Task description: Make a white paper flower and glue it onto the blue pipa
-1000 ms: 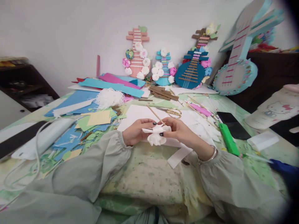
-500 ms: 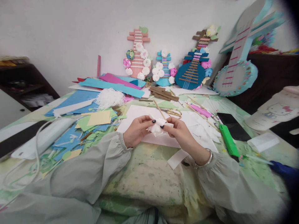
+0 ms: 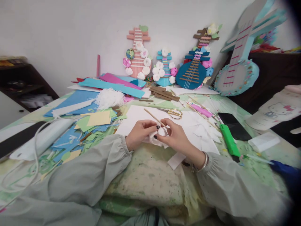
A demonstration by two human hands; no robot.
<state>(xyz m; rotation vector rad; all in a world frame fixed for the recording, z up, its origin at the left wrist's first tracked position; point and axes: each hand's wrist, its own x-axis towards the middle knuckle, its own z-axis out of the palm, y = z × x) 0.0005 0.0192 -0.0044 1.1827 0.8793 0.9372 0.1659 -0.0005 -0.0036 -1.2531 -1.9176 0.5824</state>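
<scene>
Both hands meet over a white sheet (image 3: 131, 121) at the middle of the table. My left hand (image 3: 139, 133) is closed, pinching the left side of a white paper flower (image 3: 154, 137). On the other side, my right hand (image 3: 175, 135) is closed with its thumb pressed on the same flower. A thin wooden stick (image 3: 152, 115) slants up and left from between the right fingers. Part of the flower is hidden by the fingers. Gold-handled scissors (image 3: 175, 114) lie just beyond the hands, and a white paper strip (image 3: 176, 160) lies below the right wrist.
Colored paper scraps (image 3: 94, 125) and white shredded paper (image 3: 110, 99) spread at left. Paper-flowered model lutes (image 3: 191, 75) lean on the wall. A green cutter (image 3: 229, 141), a black phone (image 3: 235, 126) and a white tumbler (image 3: 272, 108) stand or lie at right.
The stick has tipped from steep to a lower slant toward the left. My right fingers have shifted over the flower, which has turned in my hands. The view has moved slightly.
</scene>
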